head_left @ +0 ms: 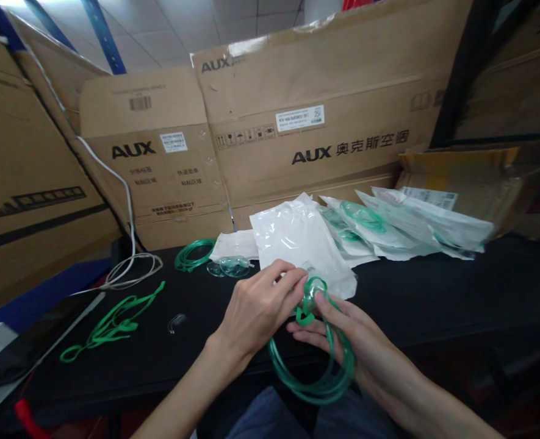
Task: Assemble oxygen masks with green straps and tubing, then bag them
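My left hand (258, 311) and my right hand (343, 332) meet above the front edge of a black table (434, 299). Together they hold a coil of green transparent tubing (315, 372) that hangs down in a loop below them. My left fingers pinch a small clear and green connector piece (310, 296) at the top of the coil. My right hand lies under the coil with the fingers curled round the tubing. A white plastic pouch (297, 241) lies just behind the hands.
Several more sealed pouches (411, 225) fan out to the right. Another green tube coil (191, 255) and a clear mask part (230, 266) lie at the back left, green straps (114, 323) and a white cable (132, 268) further left. Cardboard boxes (315, 122) wall the back.
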`<state>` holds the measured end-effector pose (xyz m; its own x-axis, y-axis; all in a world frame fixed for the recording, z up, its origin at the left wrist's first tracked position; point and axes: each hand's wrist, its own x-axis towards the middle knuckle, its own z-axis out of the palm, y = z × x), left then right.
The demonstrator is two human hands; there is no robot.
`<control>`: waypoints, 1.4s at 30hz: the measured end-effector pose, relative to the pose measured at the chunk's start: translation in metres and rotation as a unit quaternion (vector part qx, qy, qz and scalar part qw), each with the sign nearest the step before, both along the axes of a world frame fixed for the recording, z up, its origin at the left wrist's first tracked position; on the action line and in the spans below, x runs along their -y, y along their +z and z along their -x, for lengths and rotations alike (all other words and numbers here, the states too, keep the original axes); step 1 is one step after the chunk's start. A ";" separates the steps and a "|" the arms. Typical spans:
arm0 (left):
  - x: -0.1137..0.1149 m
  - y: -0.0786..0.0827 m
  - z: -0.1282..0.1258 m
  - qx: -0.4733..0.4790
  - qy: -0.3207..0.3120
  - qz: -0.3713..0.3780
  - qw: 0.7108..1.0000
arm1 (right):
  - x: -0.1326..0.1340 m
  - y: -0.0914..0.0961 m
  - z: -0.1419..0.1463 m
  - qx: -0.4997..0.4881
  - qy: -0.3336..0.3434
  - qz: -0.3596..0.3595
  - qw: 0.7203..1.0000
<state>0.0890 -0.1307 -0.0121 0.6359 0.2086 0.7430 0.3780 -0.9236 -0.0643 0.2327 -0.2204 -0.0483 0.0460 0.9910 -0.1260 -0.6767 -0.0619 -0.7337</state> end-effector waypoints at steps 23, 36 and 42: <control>0.006 -0.004 0.002 -0.072 -0.054 0.075 0.993 | -0.012 -0.017 0.011 0.000 -0.116 -0.032 0.993; -0.001 -0.026 0.020 -0.051 0.047 0.168 0.983 | -0.014 -0.012 0.005 -0.035 -0.080 0.010 0.996; -0.006 -0.031 0.025 -0.037 0.131 0.221 0.966 | -0.013 -0.013 0.004 -0.030 -0.078 0.015 0.996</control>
<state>0.0635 -0.1248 -0.0435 0.5664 0.6553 0.4998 0.6116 -0.7407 0.2781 0.2290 -0.2078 -0.0614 0.1912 0.9679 -0.1630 -0.7217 0.0261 -0.6917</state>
